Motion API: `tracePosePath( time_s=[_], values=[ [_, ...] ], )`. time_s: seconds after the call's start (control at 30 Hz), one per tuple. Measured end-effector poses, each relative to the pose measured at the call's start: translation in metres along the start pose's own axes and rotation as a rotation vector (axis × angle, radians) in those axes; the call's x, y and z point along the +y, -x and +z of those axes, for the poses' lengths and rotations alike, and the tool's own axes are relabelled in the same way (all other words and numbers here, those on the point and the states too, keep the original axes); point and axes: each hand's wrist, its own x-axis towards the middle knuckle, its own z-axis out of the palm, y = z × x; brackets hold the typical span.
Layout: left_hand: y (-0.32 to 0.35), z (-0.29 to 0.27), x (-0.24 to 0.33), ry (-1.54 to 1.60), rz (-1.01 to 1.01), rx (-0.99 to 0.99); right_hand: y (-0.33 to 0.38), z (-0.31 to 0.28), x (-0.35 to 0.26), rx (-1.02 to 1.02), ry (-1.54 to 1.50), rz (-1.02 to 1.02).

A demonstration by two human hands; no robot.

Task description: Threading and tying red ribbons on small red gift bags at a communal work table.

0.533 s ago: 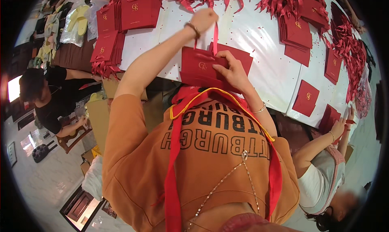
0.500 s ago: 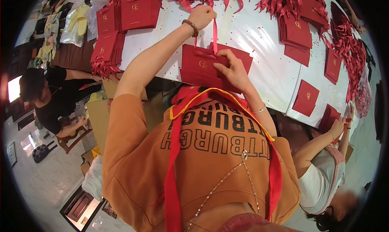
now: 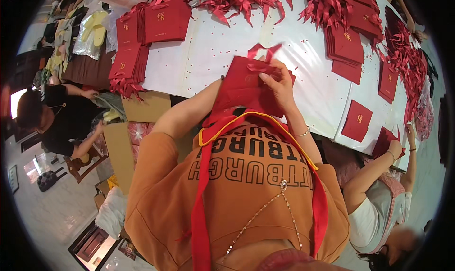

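A dark red paper gift bag (image 3: 241,91) with a gold emblem stands tilted at the table edge, close to my chest. My right hand (image 3: 283,88) pinches it near its top edge, thumb in front, where a red ribbon handle (image 3: 255,51) loops up loosely. Behind the bag goes my left forearm (image 3: 196,104); the bag hides that hand and its fingers. A corner of another red bag (image 3: 293,76) shows on the table beside my right hand.
Stacks of red bags lie at the left (image 3: 166,24) and right (image 3: 348,43) of the white table (image 3: 313,98). Red ribbons (image 3: 246,1) heap at the far edge. One person (image 3: 66,114) works at left beside a cardboard box (image 3: 116,143); another person (image 3: 374,195) handles a bag at right.
My left hand has come down from the raised ribbon and gone behind the bag. The bag has tilted up, and its ribbon has gone from pulled taut to loosely looped by my right hand.
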Motion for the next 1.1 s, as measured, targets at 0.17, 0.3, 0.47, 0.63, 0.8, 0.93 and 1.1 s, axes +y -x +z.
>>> tracePosePath(
  time_s=[0.17, 0.3, 0.47, 0.63, 0.8, 0.93, 1.1],
  values=[
    [-0.005, 0.015, 0.005, -0.227, 0.335, 0.366, -0.001, 0.005, -0.028, 0.224, 0.087, 0.091],
    [-0.004, 0.006, 0.021, -0.709, 0.650, 0.766, 0.003, -0.001, -0.029, 0.175, -0.679, 0.154],
    [-0.014, -0.014, 0.047, -1.294, 0.464, 0.729, -0.002, -0.033, 0.003, 0.221, -0.233, 0.241],
    [-0.022, -0.069, 0.116, -2.218, 1.202, 0.811, -0.015, -0.043, -0.004, 0.166, -0.141, 0.319],
    [-0.004, -0.087, 0.139, -2.548, 0.846, 0.803, -0.014, -0.049, -0.006, 0.120, 0.082, 0.281],
    [0.020, -0.097, 0.122, -2.514, 0.944, 0.635, -0.012, -0.047, -0.017, -0.007, 0.160, 0.297],
    [0.056, -0.076, 0.072, -2.401, 0.861, 0.536, -0.020, -0.062, 0.005, -0.012, 0.499, 0.244]
  ],
)
